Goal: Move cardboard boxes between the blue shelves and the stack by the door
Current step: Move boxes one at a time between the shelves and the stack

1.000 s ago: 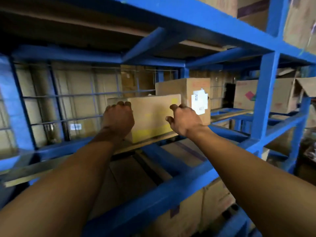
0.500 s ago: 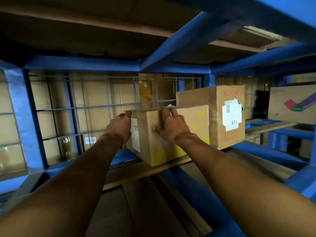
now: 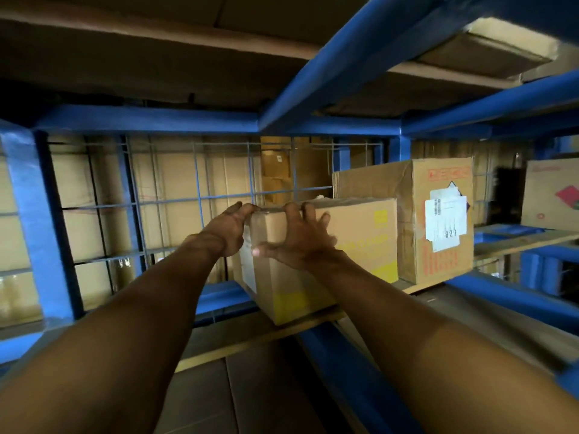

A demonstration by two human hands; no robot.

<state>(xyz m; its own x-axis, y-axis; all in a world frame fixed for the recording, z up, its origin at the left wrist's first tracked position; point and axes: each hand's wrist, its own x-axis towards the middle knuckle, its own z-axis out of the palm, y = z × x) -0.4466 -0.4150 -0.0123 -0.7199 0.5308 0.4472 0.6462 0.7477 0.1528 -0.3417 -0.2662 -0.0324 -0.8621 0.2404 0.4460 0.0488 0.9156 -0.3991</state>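
Observation:
A brown cardboard box with yellow print (image 3: 360, 242) sits on a wooden board inside the blue shelf (image 3: 150, 119). My left hand (image 3: 228, 228) lies against the box's left side, fingers hooked over its top edge. My right hand (image 3: 297, 238) is spread on the box's front face, fingers curled over the top edge and thumb pointing left. Both hands grip the box near its front left corner. A white label shows on the left side of the box, partly hidden by my left hand.
A taller box with red print and a white label (image 3: 438, 214) stands just right of and behind the held box. Another box (image 3: 551, 195) sits at the far right. A wire grid (image 3: 200, 198) backs the shelf, more cartons behind it. A blue beam (image 3: 344, 51) runs overhead.
My head has moved closer under the shelf. My right hand shifted from the box's right part to its front left corner. The box has turned, its left corner swung toward me.

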